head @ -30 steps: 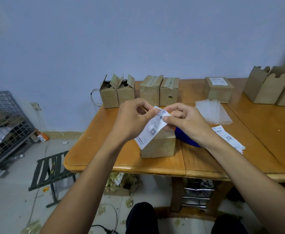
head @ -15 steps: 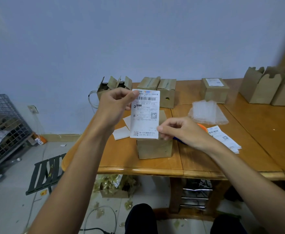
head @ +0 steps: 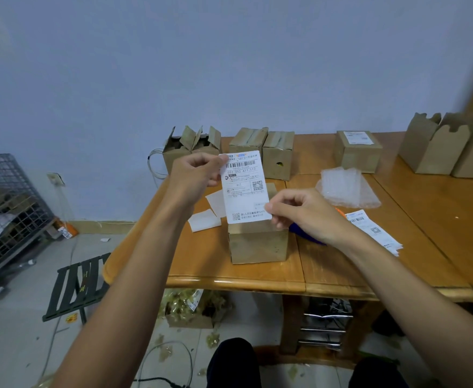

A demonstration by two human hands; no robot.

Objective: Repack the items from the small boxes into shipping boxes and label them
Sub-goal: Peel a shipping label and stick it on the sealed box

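Label [head: 243, 189] is held upright, print side to camera, above the box [head: 259, 245] near the front edge of the table [head: 201, 264]. Can't tell if its lower edge touches the box top. Left hand [head: 194, 177] pinches the top-left corner between thumb and forefinger, other fingers curled. Right hand [head: 305, 214] pinches the bottom-right corner the same way. 2 scraps of backing paper [head: 204, 221] lie just left of the box. Back row: 2 open small boxes [head: 191, 147], 2 taped boxes [head: 278, 156], 1 labelled box [head: 358, 152] further right. Bubble wrap [head: 347, 189] and spare labels [head: 375, 232] lie right of the right hand. Blue object [head: 302, 235] under that hand, mostly hidden.
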